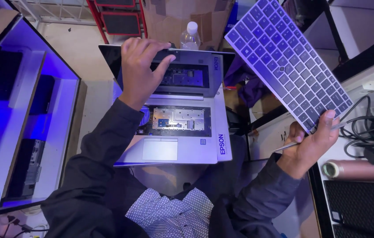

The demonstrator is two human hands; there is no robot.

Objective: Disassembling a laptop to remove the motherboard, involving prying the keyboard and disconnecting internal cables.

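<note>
The person has the keyboard (287, 61) fully lifted out of the laptop (173, 128) and is holding it up off to the right, well clear of the machine. The right hand (310, 143) grips it by its near corner, fingers closed around the edge, with a thin metal tool (290, 145) pinched in the same hand. That's a lot for one hand: a thin keyboard held by one corner flexes easily, so a grip closer to the middle of the edge looks safer, and the tool is better put down first.

The left hand (140, 70) rests on the top edge of the tilted-back screen (169, 66), fingers spread and curled over the lid, thumb in front. It isn't carrying anything, just steadying the lid. Good call, because the laptop seems to sit on the person's lap rather than on a bench, and it could tip backward.

The open bay (176, 120) where the keyboard sat shows the board and metal shields, with the touchpad (159, 149) just nearer. I can't tell whether a ribbon cable hangs from the keyboard. Best to keep the bay clear of the tool tip.

A water bottle (190, 36) stands just behind the lid, which seems risky with electronics exposed. Cables (368, 132) lie on the surface to the right.
</note>
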